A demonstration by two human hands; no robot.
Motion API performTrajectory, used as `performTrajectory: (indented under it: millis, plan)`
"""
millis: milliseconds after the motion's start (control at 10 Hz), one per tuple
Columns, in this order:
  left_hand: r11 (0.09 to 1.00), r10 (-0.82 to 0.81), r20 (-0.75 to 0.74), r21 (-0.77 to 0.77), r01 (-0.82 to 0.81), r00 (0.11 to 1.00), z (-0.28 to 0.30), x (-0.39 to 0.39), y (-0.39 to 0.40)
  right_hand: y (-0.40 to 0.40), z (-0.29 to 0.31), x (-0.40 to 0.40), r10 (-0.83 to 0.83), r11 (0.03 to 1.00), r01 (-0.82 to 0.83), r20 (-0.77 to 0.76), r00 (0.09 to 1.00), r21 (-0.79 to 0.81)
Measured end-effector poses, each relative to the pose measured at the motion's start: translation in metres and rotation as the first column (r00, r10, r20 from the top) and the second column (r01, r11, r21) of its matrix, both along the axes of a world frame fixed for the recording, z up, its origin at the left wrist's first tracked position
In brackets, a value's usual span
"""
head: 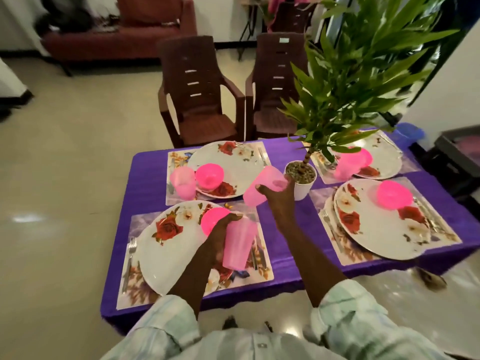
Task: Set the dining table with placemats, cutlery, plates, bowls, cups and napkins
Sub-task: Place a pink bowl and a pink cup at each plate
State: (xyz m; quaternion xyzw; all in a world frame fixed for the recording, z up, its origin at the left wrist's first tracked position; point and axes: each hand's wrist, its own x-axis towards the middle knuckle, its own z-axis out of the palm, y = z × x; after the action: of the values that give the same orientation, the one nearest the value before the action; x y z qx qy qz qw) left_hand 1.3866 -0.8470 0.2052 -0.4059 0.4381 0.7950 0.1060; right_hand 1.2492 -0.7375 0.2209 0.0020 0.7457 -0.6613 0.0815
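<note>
**Two pink cups in hand over a four-place table**

The person stands at the near edge of a low table under a purple tablecloth (145,175). Left hand (220,232) has its fingers wrapped round a pink plastic cup (237,244), held upright just above the near-left placemat (262,266), over the right rim of the near-left floral plate (168,245). A pink bowl (211,220) sits on that plate, partly behind the left hand. A fork (130,261) lies on the mat left of the plate; cutlery to the right is half hidden by the cup.

Right hand (279,197) grips a second pink cup (263,185), tilted with its mouth up and to the right, held mid-table just beside the white pot (302,188) of a leafy green plant (363,74).

Far-left setting: floral plate (233,165), pink bowl (210,175) on it, pink cup (183,181) standing on the mat at its left. Far-right setting: plate (387,165) with pink pieces (350,162) on it, partly behind leaves; can't tell bowl from cup there. Near-right setting: floral plate (376,224) with a pink bowl (394,194), fork (328,224) at its left.

Two brown plastic chairs (197,94) stand beyond the table; a maroon sofa (117,37) sits against the back wall. Pale checked sleeves (166,326) are rolled to the forearms.
</note>
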Motion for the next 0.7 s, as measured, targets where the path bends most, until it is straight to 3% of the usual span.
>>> performTrajectory:
  millis: [100, 200, 300, 500, 700]
  plan:
    - [1.0, 0.011, -0.006, -0.026, -0.011, 1.0, 0.004, 0.003, -0.015, -0.018, -0.004, -0.004, 0.101, 0.989, -0.089, -0.094, 0.99, 0.122]
    - [0.999, 0.023, -0.028, 0.048, -0.022, 0.999, -0.014, 0.008, -0.029, -0.033, -0.016, -0.007, 0.215, 0.961, -0.187, -0.124, 0.969, 0.205]
    - [0.974, 0.086, -0.117, 0.22, -0.059, 0.989, -0.012, 0.017, -0.039, -0.043, -0.031, -0.008, 0.271, 0.931, -0.233, -0.107, 0.957, 0.28]
    - [0.942, 0.122, -0.188, 0.332, -0.053, 0.975, -0.011, 0.023, -0.051, -0.056, -0.05, -0.003, 0.313, 0.91, -0.278, -0.067, 0.947, 0.307]
    - [0.948, 0.127, -0.169, 0.311, -0.069, 0.977, -0.014, 0.027, -0.06, -0.053, -0.067, 0.007, 0.365, 0.883, -0.316, -0.082, 0.928, 0.346]
